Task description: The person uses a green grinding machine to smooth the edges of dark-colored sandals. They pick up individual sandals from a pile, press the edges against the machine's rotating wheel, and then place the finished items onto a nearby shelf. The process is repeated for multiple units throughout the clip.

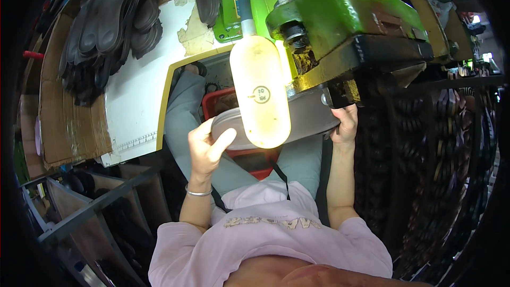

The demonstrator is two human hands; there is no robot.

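We have a long grey sole (308, 118) between our hands, with its middle hidden behind the bright lamp (260, 74). Our left hand (205, 150) pinches one end and our right hand (344, 125) pinches the other, just under the dark metal block (342, 94) of the green machine (353, 13). We can't tell if the sole touches it. We seem to be holding the sole up to the machine; the next move calls for steady hands and careful fingers. More soles (109, 18) lie left of our grip.
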